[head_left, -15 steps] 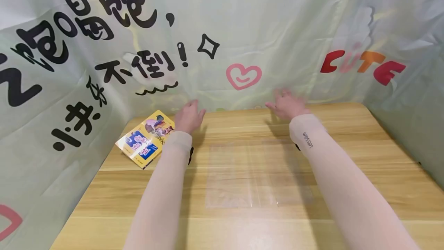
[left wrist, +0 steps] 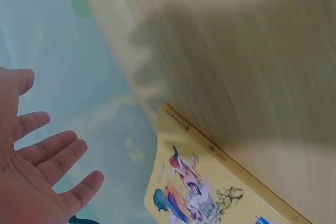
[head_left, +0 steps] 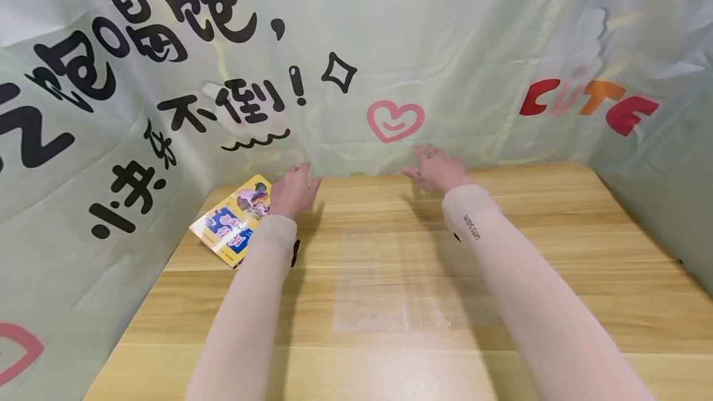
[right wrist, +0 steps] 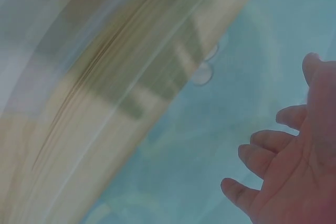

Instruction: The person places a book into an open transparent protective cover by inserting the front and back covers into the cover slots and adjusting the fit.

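Note:
My left hand (head_left: pixel 294 192) reaches over the table's back edge, fingers spread and holding nothing. It is close to a yellow book (head_left: pixel 229 223) with colourful cover art, partly covered by my sleeve in the head view. In the left wrist view the book (left wrist: pixel 210 182) lies below and right of the spread fingers (left wrist: pixel 58 153). My right hand (head_left: pixel 439 172) hovers near the back edge too, empty, fingers apart. Between the forearms a clear plastic cover (head_left: pixel 384 283) lies flat on the table; its right part passes beneath the right sleeve.
The wooden table (head_left: pixel 601 252) meets a pale printed cloth (head_left: pixel 462 67) along its back and sides. Black lettering, a pink heart and the word CUTE are printed on it. In the right wrist view, the blurred transparent cover (right wrist: pixel 37 72) shows at upper left.
Both hands have shifted slightly left along the back edge, the right one more. The book and the clear cover stay where they were; the head view has shifted a little.

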### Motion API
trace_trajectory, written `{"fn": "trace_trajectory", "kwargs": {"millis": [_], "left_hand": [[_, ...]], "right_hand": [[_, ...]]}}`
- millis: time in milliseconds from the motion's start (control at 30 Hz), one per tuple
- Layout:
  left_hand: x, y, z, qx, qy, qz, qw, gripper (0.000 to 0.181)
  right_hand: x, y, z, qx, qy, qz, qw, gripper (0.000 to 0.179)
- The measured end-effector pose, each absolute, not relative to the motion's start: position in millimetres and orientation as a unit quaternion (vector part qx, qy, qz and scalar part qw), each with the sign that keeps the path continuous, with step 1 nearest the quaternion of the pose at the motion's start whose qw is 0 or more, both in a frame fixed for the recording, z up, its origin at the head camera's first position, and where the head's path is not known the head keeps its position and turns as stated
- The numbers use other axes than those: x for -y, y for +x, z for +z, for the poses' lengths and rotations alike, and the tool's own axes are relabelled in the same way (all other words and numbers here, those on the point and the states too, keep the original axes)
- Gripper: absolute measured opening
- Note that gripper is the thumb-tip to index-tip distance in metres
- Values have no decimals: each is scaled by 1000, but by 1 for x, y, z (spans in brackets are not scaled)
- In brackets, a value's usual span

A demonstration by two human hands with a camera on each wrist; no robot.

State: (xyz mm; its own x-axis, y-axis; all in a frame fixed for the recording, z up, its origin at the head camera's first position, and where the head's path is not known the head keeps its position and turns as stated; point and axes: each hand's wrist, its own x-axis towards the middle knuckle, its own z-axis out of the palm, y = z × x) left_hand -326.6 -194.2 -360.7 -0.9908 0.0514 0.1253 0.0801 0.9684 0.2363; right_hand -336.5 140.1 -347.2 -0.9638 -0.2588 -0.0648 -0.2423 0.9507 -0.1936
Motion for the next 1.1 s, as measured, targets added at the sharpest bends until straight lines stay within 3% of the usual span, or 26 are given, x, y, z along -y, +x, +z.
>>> {"fn": "trace_trajectory", "kwargs": {"millis": [1100], "left_hand": [[310,-274,-386,990,-2,-136,46,61]], "right_hand": [[-14,-327,-368,-973,-215,-55,58,74]]}}
